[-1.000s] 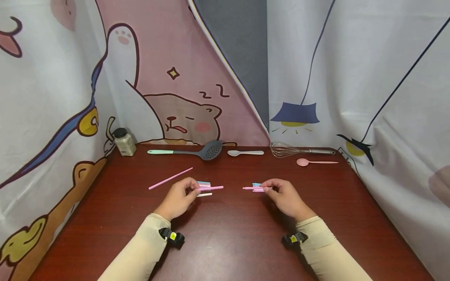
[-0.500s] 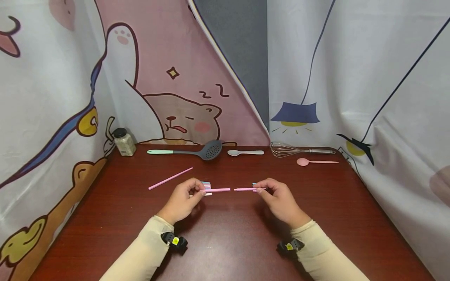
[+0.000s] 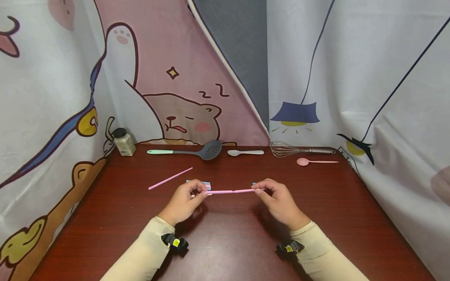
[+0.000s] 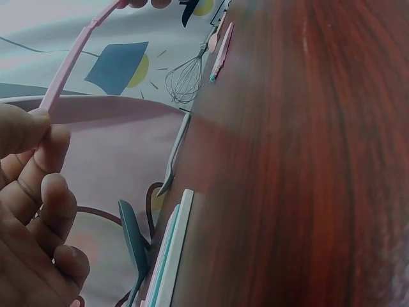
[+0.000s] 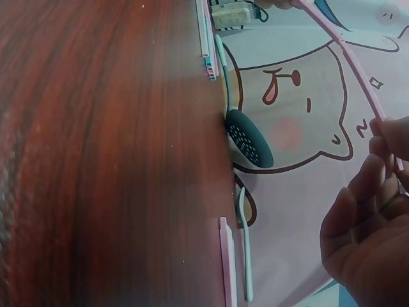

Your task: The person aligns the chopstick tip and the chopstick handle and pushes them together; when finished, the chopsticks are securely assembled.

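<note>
My left hand (image 3: 183, 201) pinches a thin pink plastic rod (image 3: 219, 192) between thumb and fingertips. A second pink rod (image 3: 245, 191) is pinched the same way by my right hand (image 3: 281, 201). The two rods meet end to end above the table, bending slightly at the joint; in the right wrist view a narrower tip (image 5: 342, 45) shows there. Behind the left hand lie several pink, blue and white rods (image 4: 174, 256), partly hidden in the head view. More short rods (image 5: 227, 262) lie behind the right hand, mostly covered by it in the head view.
A longer pink rod (image 3: 170, 178) lies at the left. Along the back edge stand or lie a jar (image 3: 124, 143), a slotted skimmer (image 3: 211, 150), a white spoon (image 3: 246, 153), a whisk (image 3: 302, 151) and a pink spoon (image 3: 316, 162). Curtains hang behind the table.
Both hands have come closer together, and the rod ends that stood apart now meet. The left hand has moved right, uncovering more of the rods behind it.
</note>
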`<state>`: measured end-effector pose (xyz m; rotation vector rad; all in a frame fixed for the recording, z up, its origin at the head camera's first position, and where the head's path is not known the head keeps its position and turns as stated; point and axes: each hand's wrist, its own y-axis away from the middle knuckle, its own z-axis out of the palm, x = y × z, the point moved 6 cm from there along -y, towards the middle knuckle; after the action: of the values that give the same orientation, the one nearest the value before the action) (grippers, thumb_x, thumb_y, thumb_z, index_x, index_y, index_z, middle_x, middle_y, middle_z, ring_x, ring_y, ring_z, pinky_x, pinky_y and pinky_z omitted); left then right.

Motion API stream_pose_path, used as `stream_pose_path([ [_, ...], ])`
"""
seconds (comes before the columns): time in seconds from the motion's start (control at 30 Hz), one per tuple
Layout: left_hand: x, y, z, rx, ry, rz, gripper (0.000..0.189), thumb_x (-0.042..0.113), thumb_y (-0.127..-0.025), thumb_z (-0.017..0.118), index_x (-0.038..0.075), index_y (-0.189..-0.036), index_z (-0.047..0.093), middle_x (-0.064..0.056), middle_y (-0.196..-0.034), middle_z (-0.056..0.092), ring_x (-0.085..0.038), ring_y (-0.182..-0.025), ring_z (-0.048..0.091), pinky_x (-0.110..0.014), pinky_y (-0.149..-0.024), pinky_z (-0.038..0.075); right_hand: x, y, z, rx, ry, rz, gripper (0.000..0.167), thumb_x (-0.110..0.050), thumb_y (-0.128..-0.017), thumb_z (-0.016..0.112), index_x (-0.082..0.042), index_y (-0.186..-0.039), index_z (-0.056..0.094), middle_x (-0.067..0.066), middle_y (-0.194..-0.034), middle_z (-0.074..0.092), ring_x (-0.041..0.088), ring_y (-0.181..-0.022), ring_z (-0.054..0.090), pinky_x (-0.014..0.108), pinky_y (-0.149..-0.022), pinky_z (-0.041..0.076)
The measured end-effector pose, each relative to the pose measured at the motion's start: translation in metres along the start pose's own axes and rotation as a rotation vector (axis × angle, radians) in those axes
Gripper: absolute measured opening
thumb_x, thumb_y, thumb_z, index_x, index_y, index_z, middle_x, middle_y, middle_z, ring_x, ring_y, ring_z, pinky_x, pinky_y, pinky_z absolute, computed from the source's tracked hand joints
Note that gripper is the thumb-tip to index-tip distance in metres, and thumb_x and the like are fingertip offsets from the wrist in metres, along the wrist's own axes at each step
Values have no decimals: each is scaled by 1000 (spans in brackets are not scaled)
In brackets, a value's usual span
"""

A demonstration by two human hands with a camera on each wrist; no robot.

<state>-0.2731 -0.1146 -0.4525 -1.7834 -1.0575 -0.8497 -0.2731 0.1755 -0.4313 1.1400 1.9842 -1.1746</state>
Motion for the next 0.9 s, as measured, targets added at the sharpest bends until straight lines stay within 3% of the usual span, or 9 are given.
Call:
stream_pose_path([
  [0.47,0,0,3,-37,39,7,8,4,-97,73,8,-93,68,-1,-83,63,-9,-72,57,-23,-68,50,-2,0,-2,16,-3,-1,15,-1,-99,70,-12,-103,79,4,-100,75,12,-82,61,23,-70,49],
  [0.9,4,1,5,-34,33,6,9,1,-94,74,8,-90,68,2,-81,63,-7,-73,55,-22,-67,47,-6,1,-3,53,14,4,17,1,-98,71,-13,-102,79,1,-97,75,12,-80,60,24,-68,49],
])
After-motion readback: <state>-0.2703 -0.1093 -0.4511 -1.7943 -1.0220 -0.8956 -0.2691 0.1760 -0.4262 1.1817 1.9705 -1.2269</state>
